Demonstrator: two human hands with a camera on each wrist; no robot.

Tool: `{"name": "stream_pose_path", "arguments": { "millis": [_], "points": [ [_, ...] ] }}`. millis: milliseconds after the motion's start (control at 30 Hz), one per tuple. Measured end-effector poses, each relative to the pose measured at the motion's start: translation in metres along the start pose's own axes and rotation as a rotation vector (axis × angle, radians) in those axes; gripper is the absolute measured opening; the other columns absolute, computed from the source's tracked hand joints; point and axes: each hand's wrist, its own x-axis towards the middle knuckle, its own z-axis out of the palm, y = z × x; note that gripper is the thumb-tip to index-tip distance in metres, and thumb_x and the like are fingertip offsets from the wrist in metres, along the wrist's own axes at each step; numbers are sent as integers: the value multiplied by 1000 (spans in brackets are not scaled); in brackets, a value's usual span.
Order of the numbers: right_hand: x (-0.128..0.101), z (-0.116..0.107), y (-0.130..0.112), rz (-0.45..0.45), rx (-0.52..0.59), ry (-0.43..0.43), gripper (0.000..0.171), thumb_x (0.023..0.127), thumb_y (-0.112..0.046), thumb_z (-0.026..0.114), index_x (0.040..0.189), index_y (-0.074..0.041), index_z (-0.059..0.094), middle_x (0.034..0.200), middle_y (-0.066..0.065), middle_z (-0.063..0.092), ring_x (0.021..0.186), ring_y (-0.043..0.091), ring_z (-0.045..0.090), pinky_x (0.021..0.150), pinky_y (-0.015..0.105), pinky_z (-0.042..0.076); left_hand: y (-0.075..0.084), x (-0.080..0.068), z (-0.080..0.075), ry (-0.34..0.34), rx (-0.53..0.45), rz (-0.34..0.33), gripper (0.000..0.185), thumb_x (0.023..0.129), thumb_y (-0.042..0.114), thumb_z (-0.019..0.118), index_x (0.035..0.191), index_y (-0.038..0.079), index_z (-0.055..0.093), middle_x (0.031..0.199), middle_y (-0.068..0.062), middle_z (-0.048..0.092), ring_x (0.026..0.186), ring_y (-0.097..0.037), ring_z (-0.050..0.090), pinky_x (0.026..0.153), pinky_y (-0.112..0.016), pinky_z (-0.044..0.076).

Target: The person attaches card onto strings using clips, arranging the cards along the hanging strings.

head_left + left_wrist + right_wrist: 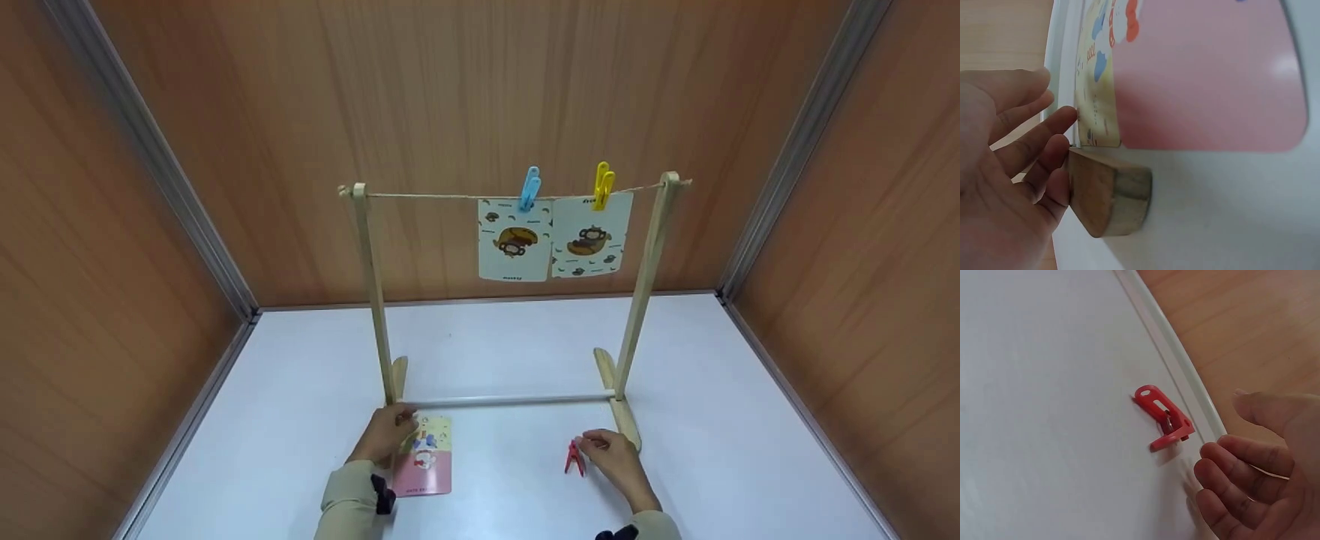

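A wooden drying frame (649, 255) stood on the white surface (712, 390), two slanted posts joined low down by a pale crossbar (517, 401). A string (427, 196) ran between the post tops. From it hung two monkey cards side by side: the left monkey card (514, 241) under a blue peg (529, 187), the right monkey card (591, 236) under a yellow peg (602, 184), their edges touching or nearly so. Brown wood-grain walls (450, 90) with grey metal corner strips (150, 157) closed in the surface on three sides.
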Motion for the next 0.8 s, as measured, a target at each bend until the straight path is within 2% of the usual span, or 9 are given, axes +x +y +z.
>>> {"name": "stream_pose_path", "arguments": {
  "millis": [167,333,467,667,800],
  "points": [
    [-4,4,-1,53,-4,-11,39,86,-32,71,103,2,68,87,5,69,77,13,61,66,26,50,-1,2,-3,-13,19,7,36,90,6,63,125,2,58,121,-16,60,115,-33,55,101,-55,41],
    [-10,9,0,36,7,14,36,84,-29,73,98,3,67,79,4,67,72,12,59,64,26,48,-2,2,-2,-12,64,5,36,86,7,66,121,2,60,117,-14,58,112,-31,52,101,-56,40],
    [-15,14,3,18,-3,25,37,83,-29,74,98,4,65,77,3,62,69,11,54,62,23,45,-3,-1,1,-14,93,-8,39,84,9,70,122,3,60,126,-15,54,120,-34,46,104,-59,36],
    [-18,19,7,-19,-51,43,42,76,-27,79,99,5,62,79,5,58,71,12,49,64,25,42,-4,-5,3,-11,126,17,39,81,6,73,118,1,61,130,-18,50,122,-37,44,101,-58,39],
    [-17,21,5,-52,-60,39,45,74,-26,80,99,5,60,80,7,54,72,14,46,64,27,39,-4,-4,2,-12,104,-17,40,82,8,72,121,4,61,133,-17,47,124,-38,43,97,-59,43]
  ]
}}
